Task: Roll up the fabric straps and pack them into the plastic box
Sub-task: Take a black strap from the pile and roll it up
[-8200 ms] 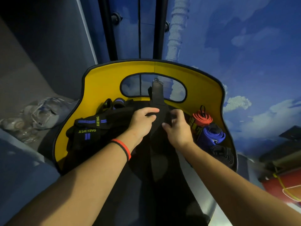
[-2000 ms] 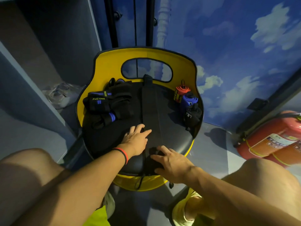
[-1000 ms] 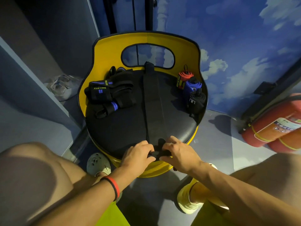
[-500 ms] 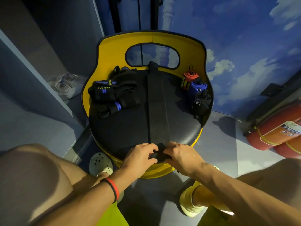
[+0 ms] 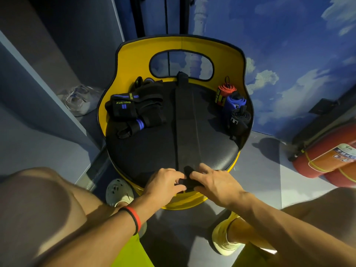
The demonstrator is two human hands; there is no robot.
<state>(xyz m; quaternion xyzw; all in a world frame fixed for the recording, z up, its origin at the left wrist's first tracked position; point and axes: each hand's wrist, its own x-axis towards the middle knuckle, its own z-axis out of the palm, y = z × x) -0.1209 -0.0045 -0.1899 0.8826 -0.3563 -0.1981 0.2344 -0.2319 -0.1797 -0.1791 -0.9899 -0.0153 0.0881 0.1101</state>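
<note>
Both hands had dropped from the far end of the long black strap (image 5: 185, 120), where they worked earlier, to its near end at the front edge of the round black seat (image 5: 142, 151); over the last half second they barely shifted.

From the head camera, the left hand (image 5: 163, 185) and right hand (image 5: 212, 183) met at the seat's near rim, fingers curled and pinching the strap's end between them, where a small dark fold or first turn seemed to be forming. The rest of the strap lay flat and straight across the seat toward the yellow backrest (image 5: 134, 58).

By my judgement the task was partly done. Three finished rolls, a red roll (image 5: 226, 89), a blue roll (image 5: 235, 101) and a black roll (image 5: 240, 117), stood together at the seat's far right edge. A heap of unrolled black wraps (image 5: 134, 110) with blue stripes lay on the far left, apparently waiting. No plastic box was visible, so packing had seemingly not begun.

A red fire extinguisher (image 5: 327, 157) lay on the floor to the right, well apart from the seat. Some clear plastic wrapping (image 5: 77, 101) sat on the floor to the far left. Nothing lay on the strap's length to block rolling.
</note>
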